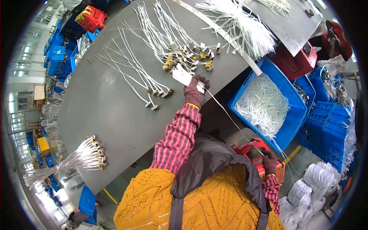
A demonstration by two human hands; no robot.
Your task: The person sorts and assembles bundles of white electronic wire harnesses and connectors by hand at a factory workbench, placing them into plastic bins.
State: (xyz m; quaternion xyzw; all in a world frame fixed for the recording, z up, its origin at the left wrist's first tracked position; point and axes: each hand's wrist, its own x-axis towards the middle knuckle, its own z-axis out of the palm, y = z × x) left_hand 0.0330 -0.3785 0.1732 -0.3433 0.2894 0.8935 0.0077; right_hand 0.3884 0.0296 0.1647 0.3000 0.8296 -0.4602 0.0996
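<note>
Left hand point(195, 91) grip closed on white wires point(184, 76) at the counter point(99, 103) front edge; right hand point(269, 161) grips a red basket point(256, 147).

Table point(107, 111) x1; gloved hands x2; red baskets x2 point(91, 17); big blue bin of white ties point(264, 105) x1.

I see a broad grey table point(99, 107) filling the middle, blue crates point(285, 96) stacked off its right edge, more blue crates point(57, 57) past its left edge, and bright window light point(23, 50) far left
</note>
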